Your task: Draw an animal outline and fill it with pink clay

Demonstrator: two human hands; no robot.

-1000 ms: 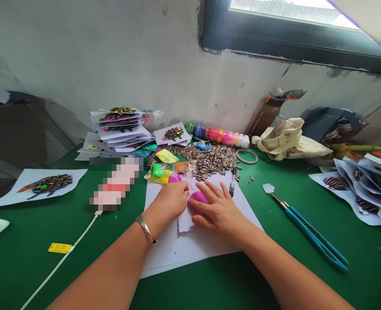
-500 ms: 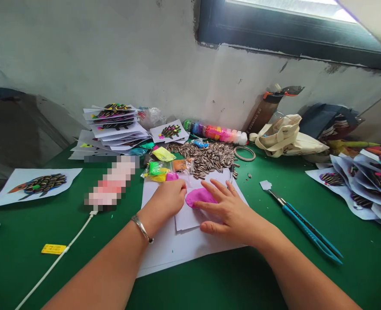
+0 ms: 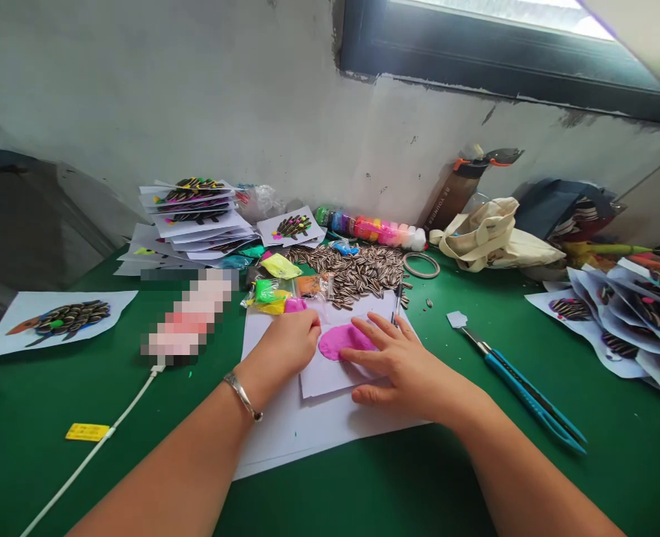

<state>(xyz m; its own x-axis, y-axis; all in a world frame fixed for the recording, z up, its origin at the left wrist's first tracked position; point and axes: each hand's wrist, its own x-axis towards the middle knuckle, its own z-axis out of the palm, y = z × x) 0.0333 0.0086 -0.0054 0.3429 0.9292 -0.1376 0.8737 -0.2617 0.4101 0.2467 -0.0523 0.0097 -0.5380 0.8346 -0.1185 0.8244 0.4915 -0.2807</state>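
A flattened patch of pink clay (image 3: 341, 340) lies on a small white card (image 3: 330, 373), which rests on a larger white sheet (image 3: 296, 425) on the green table (image 3: 397, 485). My right hand (image 3: 402, 365) lies flat with its fingers spread, fingertips on the right side of the clay. My left hand (image 3: 288, 347), a silver bangle on its wrist, is curled into a loose fist and presses the card's left edge beside the clay. Nothing shows inside the left fingers.
A heap of striped sunflower seeds (image 3: 357, 270) and small clay packets (image 3: 274, 292) lie just behind the sheet. A blue utility knife (image 3: 523, 388) lies to the right, a pen (image 3: 397, 298) near the seeds. Stacks of finished seed pictures (image 3: 195, 216) stand at back left and far right (image 3: 632, 321). A white cable (image 3: 100, 440) runs at left.
My right hand slid back off the pink clay, uncovering more of its flattened shape. The left hand stayed pressed on the card. The camera view shifted slightly.
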